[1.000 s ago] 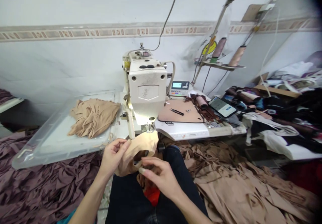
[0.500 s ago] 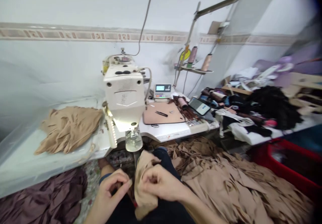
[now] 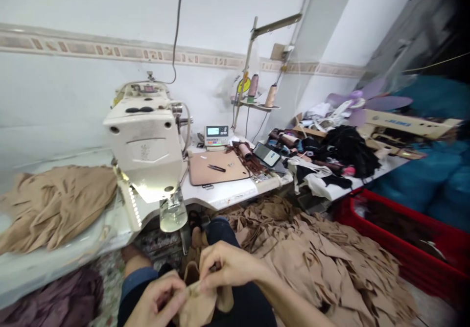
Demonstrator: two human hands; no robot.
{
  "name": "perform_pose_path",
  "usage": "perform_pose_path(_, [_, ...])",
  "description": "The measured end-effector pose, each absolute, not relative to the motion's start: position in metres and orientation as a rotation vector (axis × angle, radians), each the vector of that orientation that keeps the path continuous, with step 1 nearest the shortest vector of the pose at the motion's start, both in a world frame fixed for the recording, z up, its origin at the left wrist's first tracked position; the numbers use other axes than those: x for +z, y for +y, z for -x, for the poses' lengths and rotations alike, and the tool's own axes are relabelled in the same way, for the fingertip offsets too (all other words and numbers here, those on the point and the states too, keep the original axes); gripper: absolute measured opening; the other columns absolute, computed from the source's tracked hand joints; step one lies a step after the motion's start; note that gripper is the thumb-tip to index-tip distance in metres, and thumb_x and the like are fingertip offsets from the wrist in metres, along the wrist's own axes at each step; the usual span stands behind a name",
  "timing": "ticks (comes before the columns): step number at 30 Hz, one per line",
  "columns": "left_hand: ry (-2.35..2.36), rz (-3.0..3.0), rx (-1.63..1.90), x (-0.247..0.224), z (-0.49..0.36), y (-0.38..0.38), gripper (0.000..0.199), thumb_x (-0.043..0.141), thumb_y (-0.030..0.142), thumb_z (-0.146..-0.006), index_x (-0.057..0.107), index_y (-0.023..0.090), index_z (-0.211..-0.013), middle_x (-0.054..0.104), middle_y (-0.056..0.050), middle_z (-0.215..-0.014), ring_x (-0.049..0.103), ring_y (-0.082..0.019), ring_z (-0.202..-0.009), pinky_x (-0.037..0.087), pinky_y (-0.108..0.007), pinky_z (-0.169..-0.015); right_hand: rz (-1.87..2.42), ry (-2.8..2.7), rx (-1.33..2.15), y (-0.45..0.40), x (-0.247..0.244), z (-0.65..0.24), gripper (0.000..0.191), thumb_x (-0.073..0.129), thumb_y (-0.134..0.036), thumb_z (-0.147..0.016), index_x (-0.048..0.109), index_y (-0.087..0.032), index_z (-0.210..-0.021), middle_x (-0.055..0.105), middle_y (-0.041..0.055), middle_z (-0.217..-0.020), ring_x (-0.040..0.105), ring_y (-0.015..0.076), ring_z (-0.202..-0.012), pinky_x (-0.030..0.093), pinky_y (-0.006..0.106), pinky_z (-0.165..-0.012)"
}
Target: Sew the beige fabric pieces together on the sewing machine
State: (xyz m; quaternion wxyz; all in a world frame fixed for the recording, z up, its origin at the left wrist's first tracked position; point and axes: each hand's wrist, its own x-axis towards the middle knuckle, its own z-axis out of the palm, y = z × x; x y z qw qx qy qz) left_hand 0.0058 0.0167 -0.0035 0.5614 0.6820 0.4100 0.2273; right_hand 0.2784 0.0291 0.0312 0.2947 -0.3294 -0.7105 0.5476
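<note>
Above my lap, a piece of beige fabric (image 3: 201, 308) hangs between my two hands. My left hand (image 3: 161, 295) pinches one edge of it between thumb and fingers. Close beside it, my right hand (image 3: 229, 267) is closed on the fabric's upper edge, fingers curled. The fabric's lower part drapes over my dark trousers. In front of me stands a white sewing machine (image 3: 145, 146) with its lamp strip lit. Beige cloth (image 3: 62, 199) lies heaped on the table to its left.
Tweezers (image 3: 216, 168) lie on a tan mat (image 3: 196, 170) near a control panel (image 3: 216, 136). A phone (image 3: 267, 154) and thread cones (image 3: 270, 96) are behind. Beige fabric (image 3: 312, 263) is piled at my right, by a red crate (image 3: 407, 219). Dark purple cloth (image 3: 62, 295) lies lower left.
My left hand has come to the fabric and now grips it together with my right hand. The fabric is held spread between them. My view has turned to the right.
</note>
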Motion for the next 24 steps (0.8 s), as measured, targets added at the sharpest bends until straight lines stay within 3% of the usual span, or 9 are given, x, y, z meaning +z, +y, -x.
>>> perform_pose_path(5, [1.056, -1.529, 0.664, 0.014, -0.002, 0.019, 0.051, 0.071, 0.066, -0.093, 0.074, 0.016, -0.085, 0.054, 0.000, -0.069, 0.051, -0.015, -0.065, 0.042, -0.023, -0.060, 1.020, -1.627, 1.604, 0.026, 0.031, -0.265, 0.049, 0.080, -0.064, -0.088, 0.082, -0.015, -0.082, 0.067, 0.0015, -0.067, 0.057, 0.0133, -0.058, 0.043, 0.023, -0.056])
perform_pose_path(8, [1.095, -1.512, 0.825, 0.022, 0.004, 0.020, 0.046, 0.071, 0.059, -0.096, 0.078, 0.016, -0.109, 0.050, 0.003, -0.069, 0.049, -0.013, -0.062, 0.040, -0.022, -0.058, 1.117, -1.533, 1.504, 0.025, 0.035, -0.261, 0.050, 0.077, -0.064, -0.091, 0.079, -0.016, -0.078, 0.065, 0.0012, -0.064, 0.056, 0.0139, -0.057, 0.041, 0.024, -0.053])
perform_pose_path(11, [1.084, -1.617, 0.898, 0.031, 0.011, 0.024, 0.042, 0.068, 0.051, -0.101, 0.079, 0.019, -0.126, 0.058, 0.001, -0.072, 0.052, -0.014, -0.064, 0.042, -0.023, -0.059, 1.145, -1.561, 1.354, 0.021, 0.045, -0.257, 0.048, 0.074, -0.059, -0.095, 0.078, -0.016, -0.075, 0.064, 0.0013, -0.066, 0.056, 0.0140, -0.058, 0.040, 0.025, -0.054])
perform_pose_path(16, [1.046, -1.907, 0.946, 0.042, 0.015, 0.035, 0.028, 0.063, 0.036, -0.105, 0.087, 0.022, -0.109, 0.079, -0.008, -0.092, 0.067, -0.020, -0.083, 0.051, -0.028, -0.075, 1.128, -1.706, 0.944, 0.013, 0.067, -0.251, 0.043, 0.067, -0.048, -0.104, 0.078, -0.017, -0.075, 0.061, 0.0017, -0.067, 0.054, 0.0152, -0.062, 0.040, 0.029, -0.060])
perform_pose_path(24, [1.051, -1.561, 1.014, 0.064, 0.004, 0.046, 0.031, 0.068, 0.043, -0.100, 0.081, 0.016, -0.096, 0.076, -0.007, -0.090, 0.068, -0.020, -0.080, 0.051, -0.026, -0.071, 1.141, -1.643, 0.717, 0.026, 0.083, -0.246, 0.039, 0.067, -0.045, -0.103, 0.078, -0.019, -0.075, 0.061, 0.0027, -0.068, 0.055, 0.0173, -0.062, 0.041, 0.031, -0.060])
